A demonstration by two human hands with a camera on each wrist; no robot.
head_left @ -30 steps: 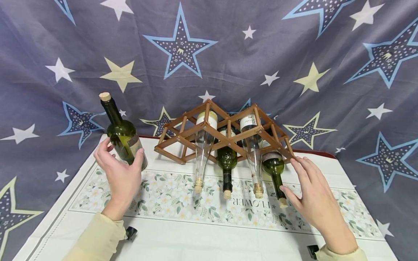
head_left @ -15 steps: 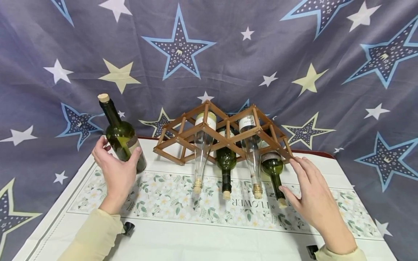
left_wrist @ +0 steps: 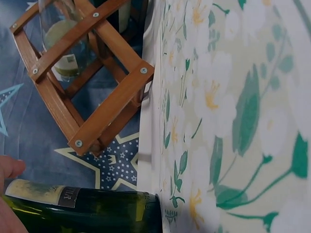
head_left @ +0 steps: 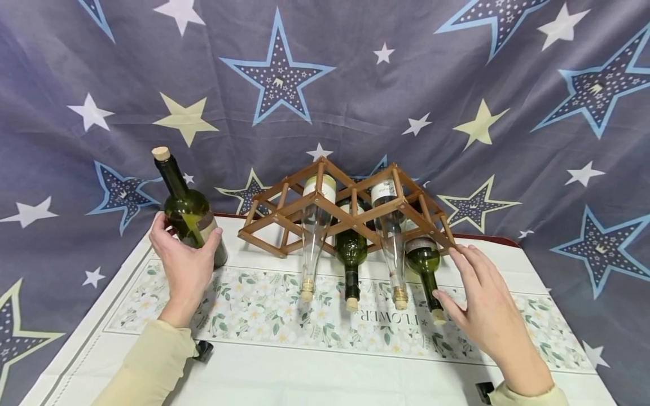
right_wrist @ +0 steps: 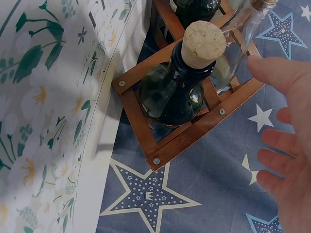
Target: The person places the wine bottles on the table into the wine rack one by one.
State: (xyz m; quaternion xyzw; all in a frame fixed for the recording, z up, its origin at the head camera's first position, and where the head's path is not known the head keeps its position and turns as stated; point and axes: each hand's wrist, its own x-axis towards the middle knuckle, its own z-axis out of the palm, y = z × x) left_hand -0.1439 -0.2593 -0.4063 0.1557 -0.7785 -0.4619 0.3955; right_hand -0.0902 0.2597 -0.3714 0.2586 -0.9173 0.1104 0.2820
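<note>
At the left of the head view a green wine bottle [head_left: 188, 208] with a cork stands nearly upright on the table. My left hand [head_left: 185, 265] holds it around the body, thumb on the right side, fingers on the left. Its base meets the tablecloth in the left wrist view. A wooden wine rack [head_left: 284, 217] carries several corked bottles, necks toward me. My right hand [head_left: 487, 304] is spread with nothing in it beside the rack's right end, its thumb close to a green bottle [head_left: 425, 259]. In the right wrist view this bottle's cork [right_wrist: 203, 44] faces the camera.
A white tablecloth [head_left: 330, 378] with a floral band [head_left: 274, 316] covers the table. Behind it hangs a star-patterned curtain [head_left: 355, 113]. Between the left-hand bottle and the rack lies a gap. Clear glass bottles [head_left: 315, 237] also lie in the rack.
The left hand has shifted slightly around the wine bottle, which sits a touch lower in the head view. The rack and right hand stay almost the same.
</note>
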